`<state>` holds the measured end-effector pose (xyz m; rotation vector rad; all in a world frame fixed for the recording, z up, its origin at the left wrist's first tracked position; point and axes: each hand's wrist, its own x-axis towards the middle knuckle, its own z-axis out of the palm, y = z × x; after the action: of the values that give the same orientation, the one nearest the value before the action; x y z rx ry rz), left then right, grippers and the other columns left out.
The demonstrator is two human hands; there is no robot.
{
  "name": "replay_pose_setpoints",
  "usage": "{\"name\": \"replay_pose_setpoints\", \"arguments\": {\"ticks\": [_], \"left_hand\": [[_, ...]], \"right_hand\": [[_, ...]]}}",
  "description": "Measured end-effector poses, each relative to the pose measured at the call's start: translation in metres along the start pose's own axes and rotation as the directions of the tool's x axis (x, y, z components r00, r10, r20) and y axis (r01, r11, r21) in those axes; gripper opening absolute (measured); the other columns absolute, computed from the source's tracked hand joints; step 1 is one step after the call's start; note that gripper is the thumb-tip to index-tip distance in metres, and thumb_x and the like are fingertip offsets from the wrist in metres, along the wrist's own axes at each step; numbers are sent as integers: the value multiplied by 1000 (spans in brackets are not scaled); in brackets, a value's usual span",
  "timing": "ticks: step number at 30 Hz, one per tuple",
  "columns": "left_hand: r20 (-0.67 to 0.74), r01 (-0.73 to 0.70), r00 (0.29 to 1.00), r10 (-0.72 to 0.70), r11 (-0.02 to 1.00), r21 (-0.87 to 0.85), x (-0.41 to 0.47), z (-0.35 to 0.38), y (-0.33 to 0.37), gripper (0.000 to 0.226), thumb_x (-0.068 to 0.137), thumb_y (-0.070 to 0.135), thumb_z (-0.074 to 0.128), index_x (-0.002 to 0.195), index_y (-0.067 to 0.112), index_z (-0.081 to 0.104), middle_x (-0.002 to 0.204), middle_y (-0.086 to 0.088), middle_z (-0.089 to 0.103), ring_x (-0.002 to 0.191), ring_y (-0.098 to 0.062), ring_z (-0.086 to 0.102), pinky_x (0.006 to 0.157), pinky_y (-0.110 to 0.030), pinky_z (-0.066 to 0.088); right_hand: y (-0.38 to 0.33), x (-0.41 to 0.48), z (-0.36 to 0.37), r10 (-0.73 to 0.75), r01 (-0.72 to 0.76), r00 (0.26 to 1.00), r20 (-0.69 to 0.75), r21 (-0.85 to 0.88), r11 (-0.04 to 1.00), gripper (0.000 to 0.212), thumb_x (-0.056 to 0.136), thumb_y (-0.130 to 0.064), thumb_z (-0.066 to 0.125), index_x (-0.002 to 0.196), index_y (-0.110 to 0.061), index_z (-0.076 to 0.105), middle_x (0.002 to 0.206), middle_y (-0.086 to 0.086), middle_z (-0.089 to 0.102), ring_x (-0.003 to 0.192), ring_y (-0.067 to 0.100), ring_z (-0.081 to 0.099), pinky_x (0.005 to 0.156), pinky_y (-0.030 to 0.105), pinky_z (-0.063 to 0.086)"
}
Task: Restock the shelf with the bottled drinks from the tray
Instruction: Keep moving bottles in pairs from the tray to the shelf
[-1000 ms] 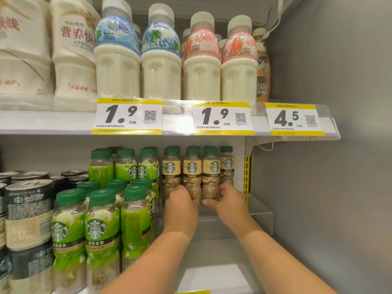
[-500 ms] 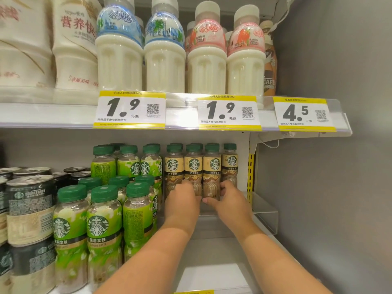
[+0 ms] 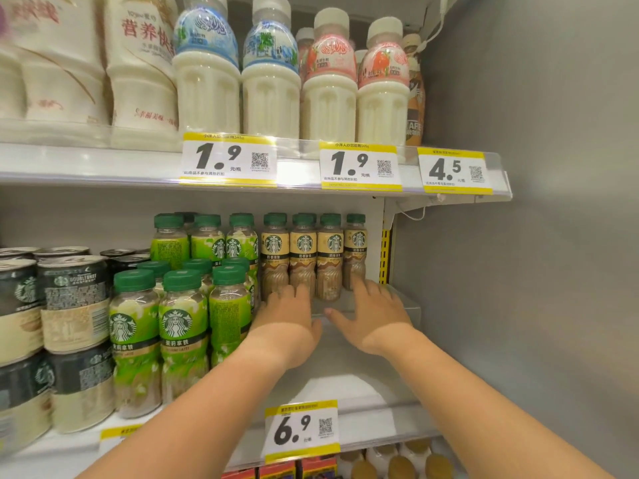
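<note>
Several beige-label Starbucks bottles (image 3: pixel 303 257) with green caps stand in a row at the back of the lower shelf (image 3: pixel 349 385). My left hand (image 3: pixel 287 323) reaches in low, its fingertips against the bases of the two left bottles of that row. My right hand (image 3: pixel 371 312) lies spread beside it, thumb pointing left, with its fingertips at the foot of the rightmost bottle (image 3: pixel 355 250). Neither hand is wrapped around a bottle. The tray is out of view.
Green-label Starbucks bottles (image 3: pixel 181 326) crowd the shelf just left of my left arm, with stacked cans (image 3: pixel 72 305) further left. A clear divider (image 3: pixel 404 305) and the grey side wall (image 3: pixel 536 271) bound the right. White milk bottles (image 3: pixel 269 88) fill the upper shelf. A 6.9 price tag (image 3: pixel 301 430) hangs on the front edge.
My hands were close together on the middle beige bottles. They have now come apart and drawn back a little, fingers spread. The view has tilted down, showing the shelf's front edge.
</note>
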<state>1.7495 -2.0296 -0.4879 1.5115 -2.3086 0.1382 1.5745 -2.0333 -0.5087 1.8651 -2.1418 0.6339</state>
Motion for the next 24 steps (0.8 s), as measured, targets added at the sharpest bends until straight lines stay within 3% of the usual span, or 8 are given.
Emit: {"name": "replay_pose_setpoints", "arguments": {"ticks": [3, 6, 10, 16, 19, 24], "left_hand": [[99, -58, 994, 53, 997, 46, -19, 0, 0, 73, 98, 48, 39, 155, 14, 10, 160, -13, 18, 146, -38, 16, 118, -53, 18], [128, -98, 987, 95, 995, 15, -42, 1, 1, 77, 99, 54, 35, 157, 18, 0, 165, -11, 3, 150, -36, 2, 120, -55, 7], [105, -196, 977, 187, 977, 86, -91, 6, -4, 77, 97, 63, 23, 157, 18, 2, 165, -11, 2, 150, -33, 0, 120, -55, 8], [-105, -280, 939, 329, 903, 327, -182, 16, -19, 84, 91, 69, 6, 157, 18, 13, 164, -16, 9, 150, -38, 6, 118, -59, 11], [-152, -330, 908, 391, 888, 319, -223, 34, -30, 80, 93, 64, 19, 153, 13, 30, 159, -20, 24, 147, -41, 19, 114, -62, 20], [-98, -369, 913, 397, 903, 220, -297, 103, -52, 73, 94, 56, 30, 149, 9, 37, 155, -21, 33, 144, -40, 28, 112, -60, 27]], "right_hand": [[-1, -28, -14, -18, 26, 997, 70, -127, 992, 90, 87, -77, 21, 156, -20, 9, 164, 9, 13, 150, 29, 8, 120, 51, 8], [-2, -60, -25, -21, 34, 997, 80, -166, 985, 88, 88, -76, 15, 157, -21, 6, 165, 12, 9, 151, 29, 1, 121, 51, 4], [-4, -115, -29, -97, 94, 995, -9, -184, 978, 88, 88, -75, 11, 156, -19, 16, 162, 14, 20, 151, 29, 6, 121, 49, 3], [-4, -204, -19, -189, 164, 977, -101, -221, 961, 86, 88, -73, 7, 158, -23, 10, 166, 10, 1, 152, 26, -5, 121, 48, -2], [-7, -251, 1, -196, 168, 975, -106, -227, 959, 84, 90, -70, 11, 158, -20, 16, 166, 12, 6, 152, 28, 1, 122, 49, 1], [-7, -330, 59, -192, 176, 979, -69, -189, 966, 77, 93, -62, 27, 154, -15, 28, 162, 17, 21, 150, 33, 17, 120, 51, 14]]}}
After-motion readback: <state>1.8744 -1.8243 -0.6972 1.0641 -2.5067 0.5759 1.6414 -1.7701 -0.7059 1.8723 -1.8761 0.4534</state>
